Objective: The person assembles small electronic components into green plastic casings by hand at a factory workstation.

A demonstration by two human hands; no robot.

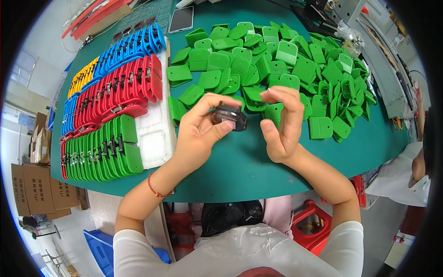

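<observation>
Left hand (199, 127) pinches a small dark part (229, 117) between thumb and fingers, above the green table (240, 161). Right hand (282, 122) hovers just beside it, fingers loosely curled, holding nothing I can make out. Behind lies a heap of green plastic pieces (286, 69); to the left, rows of coloured pieces (110, 106) on white foam (154, 134). Cardboard boxes (37, 184) stand on the floor.

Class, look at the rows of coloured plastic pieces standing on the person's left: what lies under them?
A white foam sheet lies under the rows of coloured pieces, on the green table. Only its right edge shows; the pieces cover the rest.
</observation>
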